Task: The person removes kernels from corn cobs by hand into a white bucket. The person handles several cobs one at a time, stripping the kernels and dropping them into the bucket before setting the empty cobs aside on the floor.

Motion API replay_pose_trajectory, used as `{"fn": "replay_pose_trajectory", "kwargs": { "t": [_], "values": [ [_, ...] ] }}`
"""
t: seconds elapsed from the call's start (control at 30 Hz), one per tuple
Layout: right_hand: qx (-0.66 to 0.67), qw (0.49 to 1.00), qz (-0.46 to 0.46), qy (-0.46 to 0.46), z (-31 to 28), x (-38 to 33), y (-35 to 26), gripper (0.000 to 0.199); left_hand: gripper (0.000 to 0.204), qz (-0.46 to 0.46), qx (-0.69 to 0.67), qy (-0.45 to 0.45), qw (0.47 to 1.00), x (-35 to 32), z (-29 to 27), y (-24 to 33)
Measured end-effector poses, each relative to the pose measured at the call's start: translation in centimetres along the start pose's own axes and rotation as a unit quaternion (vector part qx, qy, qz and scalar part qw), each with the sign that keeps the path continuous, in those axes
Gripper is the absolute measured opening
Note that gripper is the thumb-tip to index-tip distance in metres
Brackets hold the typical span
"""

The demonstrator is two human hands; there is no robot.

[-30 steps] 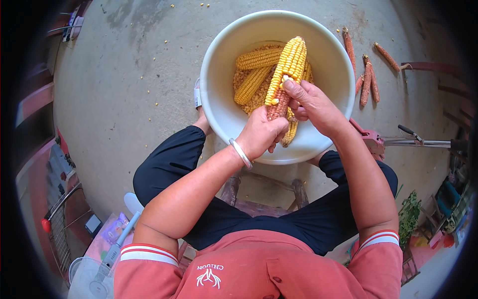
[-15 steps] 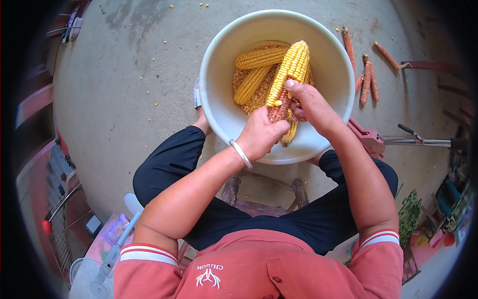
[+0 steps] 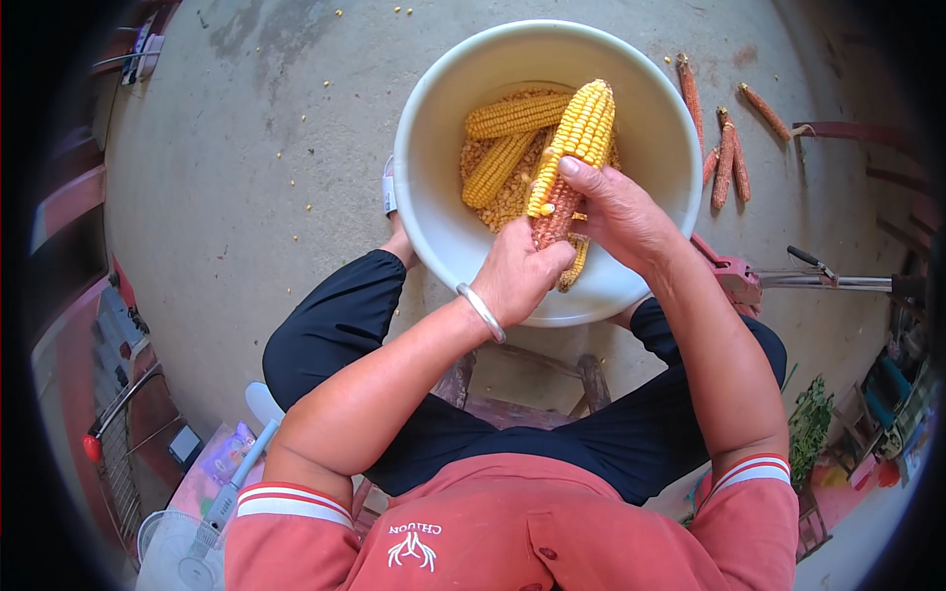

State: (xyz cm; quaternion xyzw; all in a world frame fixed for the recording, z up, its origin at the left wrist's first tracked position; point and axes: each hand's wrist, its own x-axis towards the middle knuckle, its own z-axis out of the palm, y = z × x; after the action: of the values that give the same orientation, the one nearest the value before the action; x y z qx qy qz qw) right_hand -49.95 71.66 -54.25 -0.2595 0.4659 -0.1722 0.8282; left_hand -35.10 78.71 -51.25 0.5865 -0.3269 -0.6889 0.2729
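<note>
One partly shelled corn ear (image 3: 583,133), held over the tub (image 3: 655,118), tip toward its far edge.
The left hand (image 3: 524,271) grips the bare lower end; the right hand (image 3: 623,212) pinches the ear's side, thumb against kernels. Beneath, whole ears (image 3: 517,115) lie on loose kernels (image 3: 512,194); beyond the tub's right edge, stripped cobs (image 3: 724,163) lie on the floor (image 3: 236,197).

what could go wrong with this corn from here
The partly stripped ear might slip from the left hand and right hand into the tub. Loose kernels lie on the floor, so more could fly past the tub. The bare thumb could get sore.
</note>
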Motion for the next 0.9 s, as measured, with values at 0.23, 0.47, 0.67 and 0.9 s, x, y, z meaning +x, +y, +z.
{"fn": "replay_pose_trajectory", "kwargs": {
  "t": [0.23, 0.47, 0.67, 0.9],
  "values": [
    [0.049, 0.999, 0.005, -0.014, 0.3, -0.3, 0.3, 0.052, 0.013, -0.06, -0.078, -0.02, 0.995, 0.1, 0.0, -0.1],
    [0.056, 0.997, 0.0, -0.047, -1.0, 0.4, 0.7, 0.052, 0.012, -0.086, -0.088, -0.03, 0.992, 0.2, 0.2, -0.4],
    [0.034, 0.998, 0.015, -0.042, 0.5, -0.4, -0.1, 0.05, 0.013, -0.081, -0.078, -0.027, 0.993, 0.2, -0.2, -0.6],
    [0.098, 0.995, -0.021, -0.01, -0.1, 0.0, 0.0, 0.05, 0.014, 0.008, -0.006, 0.034, 0.999, -0.1, 0.9, -0.1]
  ]
}}
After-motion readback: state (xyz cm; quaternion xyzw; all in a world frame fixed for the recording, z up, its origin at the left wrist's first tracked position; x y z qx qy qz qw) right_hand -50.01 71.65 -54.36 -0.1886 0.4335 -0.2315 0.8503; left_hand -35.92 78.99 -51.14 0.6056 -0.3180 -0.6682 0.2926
